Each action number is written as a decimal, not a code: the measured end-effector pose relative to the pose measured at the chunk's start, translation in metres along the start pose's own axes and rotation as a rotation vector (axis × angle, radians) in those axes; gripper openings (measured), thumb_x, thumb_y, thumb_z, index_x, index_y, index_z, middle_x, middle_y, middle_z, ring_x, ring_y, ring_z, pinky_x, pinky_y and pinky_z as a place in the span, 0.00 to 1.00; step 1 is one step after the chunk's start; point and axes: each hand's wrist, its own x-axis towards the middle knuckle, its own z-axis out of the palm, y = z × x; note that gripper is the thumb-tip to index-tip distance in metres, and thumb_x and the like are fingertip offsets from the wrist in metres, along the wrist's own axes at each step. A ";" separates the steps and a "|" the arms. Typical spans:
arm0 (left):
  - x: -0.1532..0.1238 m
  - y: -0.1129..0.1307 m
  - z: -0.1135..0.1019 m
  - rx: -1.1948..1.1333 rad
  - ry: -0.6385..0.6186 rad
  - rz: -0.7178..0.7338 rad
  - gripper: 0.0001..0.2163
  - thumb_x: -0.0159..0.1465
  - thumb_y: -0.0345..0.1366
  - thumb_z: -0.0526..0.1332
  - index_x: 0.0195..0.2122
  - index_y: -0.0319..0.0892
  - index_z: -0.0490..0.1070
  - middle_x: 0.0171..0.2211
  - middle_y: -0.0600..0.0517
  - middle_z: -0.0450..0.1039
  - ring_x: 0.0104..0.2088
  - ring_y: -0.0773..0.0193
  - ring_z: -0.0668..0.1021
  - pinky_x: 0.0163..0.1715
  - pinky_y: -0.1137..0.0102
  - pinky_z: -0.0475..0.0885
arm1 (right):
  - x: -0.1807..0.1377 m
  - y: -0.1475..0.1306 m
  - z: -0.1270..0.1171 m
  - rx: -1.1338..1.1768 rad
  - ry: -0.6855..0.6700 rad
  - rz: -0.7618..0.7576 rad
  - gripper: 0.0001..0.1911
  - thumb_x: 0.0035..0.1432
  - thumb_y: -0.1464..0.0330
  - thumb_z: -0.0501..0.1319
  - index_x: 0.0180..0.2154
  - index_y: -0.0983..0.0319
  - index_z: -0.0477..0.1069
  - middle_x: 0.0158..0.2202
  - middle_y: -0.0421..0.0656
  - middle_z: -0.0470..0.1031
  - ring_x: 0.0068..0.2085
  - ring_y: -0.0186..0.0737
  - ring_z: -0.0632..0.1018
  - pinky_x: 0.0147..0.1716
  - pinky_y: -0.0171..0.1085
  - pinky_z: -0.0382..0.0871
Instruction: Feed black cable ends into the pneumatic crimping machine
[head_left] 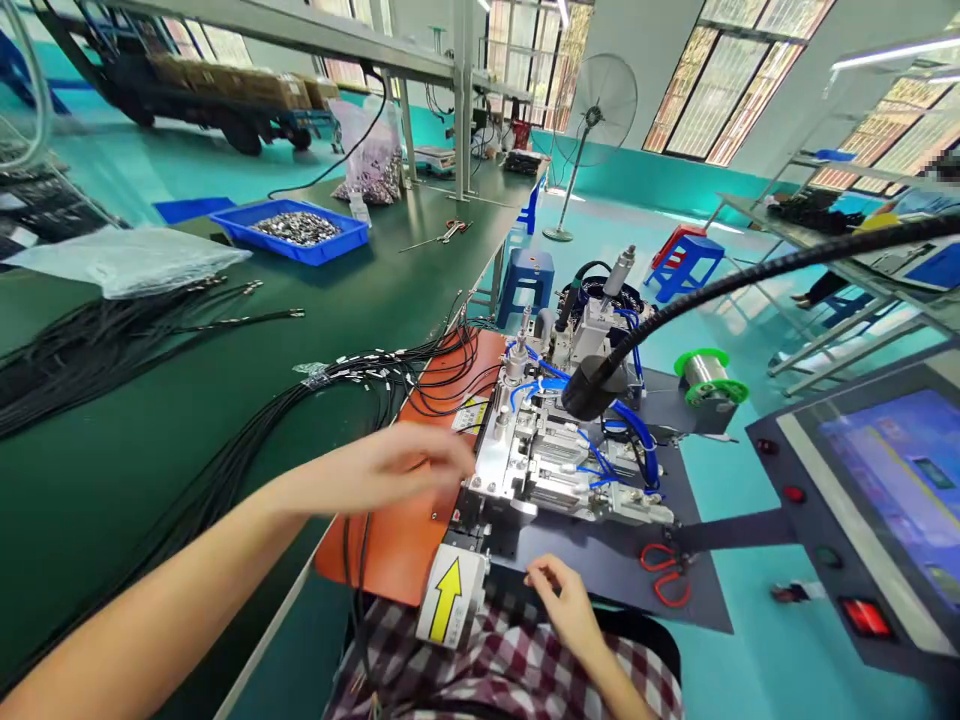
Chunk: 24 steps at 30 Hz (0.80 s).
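My left hand (409, 465) reaches across the orange mat (397, 545) toward the small metal machine (547, 460). Its fingers are drawn together near the machine's left edge, and motion smears them. Black cables with metal tips (360, 375) fan out over the mat and the green bench just beyond that hand. My right hand (562, 590) rests low at the front of the machine's dark base plate (600, 565), fingers curled, with nothing plainly in it. A white box with a yellow arrow (450, 595) sits just left of my right hand.
A black flexible hose (750, 280) arcs over the machine. A control panel with a blue screen (892, 480) stands at right, red scissors (664, 570) on the base plate, a solder spool (705, 375) behind. A blue tray of metal parts (300, 230) sits on the green bench (112, 440).
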 end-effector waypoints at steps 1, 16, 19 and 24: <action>0.014 -0.017 -0.002 0.165 0.042 -0.062 0.12 0.66 0.40 0.54 0.42 0.41 0.74 0.40 0.49 0.74 0.41 0.65 0.75 0.43 0.71 0.70 | 0.003 0.008 0.001 0.007 0.029 0.000 0.21 0.62 0.54 0.55 0.32 0.66 0.71 0.30 0.47 0.74 0.32 0.40 0.73 0.34 0.36 0.63; 0.093 -0.184 -0.040 0.764 0.392 -0.673 0.21 0.63 0.52 0.52 0.49 0.44 0.70 0.46 0.39 0.66 0.52 0.45 0.65 0.50 0.47 0.58 | 0.015 0.030 0.000 0.084 0.048 0.021 0.23 0.62 0.51 0.54 0.35 0.66 0.71 0.32 0.47 0.74 0.34 0.41 0.73 0.30 0.35 0.63; 0.097 -0.187 -0.031 0.749 0.389 -0.642 0.21 0.64 0.51 0.51 0.49 0.43 0.70 0.45 0.39 0.66 0.51 0.46 0.66 0.49 0.49 0.58 | 0.015 0.023 -0.001 0.077 0.053 0.037 0.23 0.63 0.52 0.53 0.35 0.66 0.71 0.31 0.47 0.73 0.33 0.41 0.73 0.31 0.36 0.63; 0.066 -0.149 -0.036 0.753 0.375 -0.513 0.23 0.63 0.47 0.56 0.57 0.43 0.63 0.56 0.43 0.61 0.58 0.51 0.61 0.59 0.53 0.49 | 0.014 0.015 -0.007 0.060 0.019 0.074 0.23 0.62 0.52 0.54 0.36 0.66 0.71 0.33 0.48 0.74 0.31 0.39 0.71 0.28 0.36 0.62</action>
